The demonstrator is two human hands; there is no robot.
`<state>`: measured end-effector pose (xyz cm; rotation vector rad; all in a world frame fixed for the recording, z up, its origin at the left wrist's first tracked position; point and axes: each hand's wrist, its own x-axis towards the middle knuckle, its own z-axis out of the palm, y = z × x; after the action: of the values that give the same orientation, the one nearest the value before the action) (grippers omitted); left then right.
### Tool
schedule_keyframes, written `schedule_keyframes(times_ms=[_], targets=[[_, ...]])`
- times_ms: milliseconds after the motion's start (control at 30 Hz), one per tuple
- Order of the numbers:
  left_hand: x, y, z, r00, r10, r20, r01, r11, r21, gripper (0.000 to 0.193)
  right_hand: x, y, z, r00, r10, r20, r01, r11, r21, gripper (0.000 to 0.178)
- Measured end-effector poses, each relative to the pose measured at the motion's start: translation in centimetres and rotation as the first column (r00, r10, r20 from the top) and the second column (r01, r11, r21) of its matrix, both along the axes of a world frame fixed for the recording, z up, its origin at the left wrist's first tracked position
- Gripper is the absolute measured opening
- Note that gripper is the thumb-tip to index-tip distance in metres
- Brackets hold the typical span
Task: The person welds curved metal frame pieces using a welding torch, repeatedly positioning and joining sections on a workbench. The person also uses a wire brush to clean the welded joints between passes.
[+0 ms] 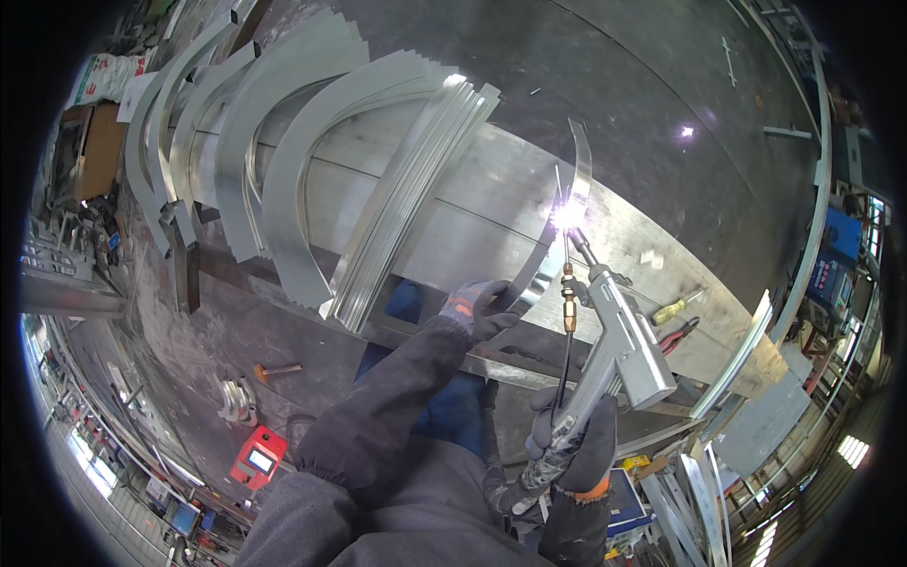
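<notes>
My right hand [597, 446], in a dark glove with an orange cuff, is closed round the handle of a grey handheld welding gun [619, 335]. The gun's nozzle points at a bright white-violet weld spot [570, 215] on a curved metal strip [534, 271]; the glare hides the joint itself. A brass-fitted wire feed tube [569, 298] runs alongside the nozzle. My left hand [482, 310], in a grey and orange glove, grips the near end of the strip, its fingers curled at the edge. The strip lies over the metal worktable [491, 222].
Stacked curved sheet strips [321, 142] and a bundle of straight strips [406, 203] lie on the left. A yellow-handled screwdriver [669, 312] and red-handled pliers [678, 335] lie right of the gun. A hammer [277, 371] and a red box with a screen [258, 458] sit lower left.
</notes>
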<state>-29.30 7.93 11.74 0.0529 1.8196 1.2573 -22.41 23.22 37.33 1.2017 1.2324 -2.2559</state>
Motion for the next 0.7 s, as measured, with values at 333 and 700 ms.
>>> schedule_keyframes(times_ms=[333, 700], targets=[[-0.1, 0.1, 0.3, 0.998, 0.028, 0.051, -0.027, 0.999, -0.019, 0.066, 1.5, -0.2, -0.7, 0.998, -0.017, 0.053, 0.010, 0.993, 0.117, 0.067], [-0.7, 0.1, 0.9, 1.000, 0.004, 0.022, -0.004, 1.000, -0.022, 0.064, 2.5, -0.2, -0.6, 0.986, 0.065, 0.157, -0.084, 0.990, 0.116, 0.085]])
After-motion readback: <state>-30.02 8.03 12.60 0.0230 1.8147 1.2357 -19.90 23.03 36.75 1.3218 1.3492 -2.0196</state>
